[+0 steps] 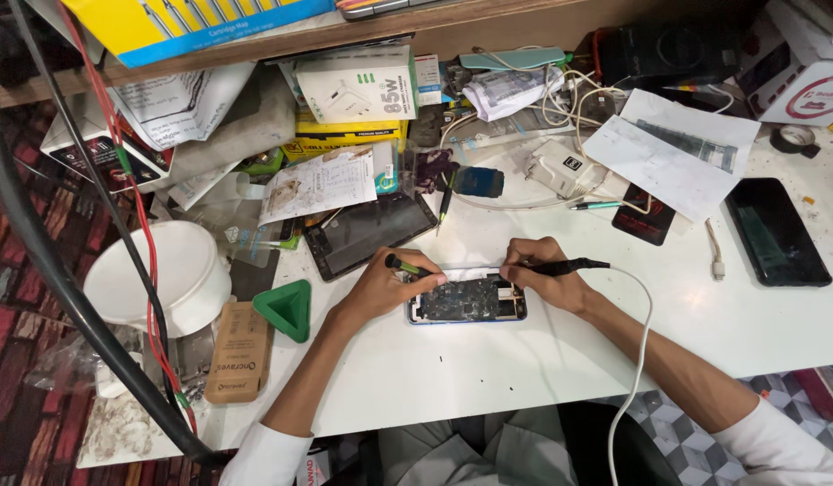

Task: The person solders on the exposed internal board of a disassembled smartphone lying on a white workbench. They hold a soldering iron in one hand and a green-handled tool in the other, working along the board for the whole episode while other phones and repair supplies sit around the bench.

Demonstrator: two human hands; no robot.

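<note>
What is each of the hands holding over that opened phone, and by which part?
The left hand grips a green-handled tool by its handle. The right hand holds a black corded tool pen-style along its body, above the opened phone.

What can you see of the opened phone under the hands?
The opened phone lies flat on the white table, long side toward the person, back cover off. A blue frame edge shows around dark internals with small metallic parts; finer detail is too small to tell. The left hand rests on its left end, holding a green-tipped tool. The right hand rests on its upper right corner, holding a corded black tool.
</note>
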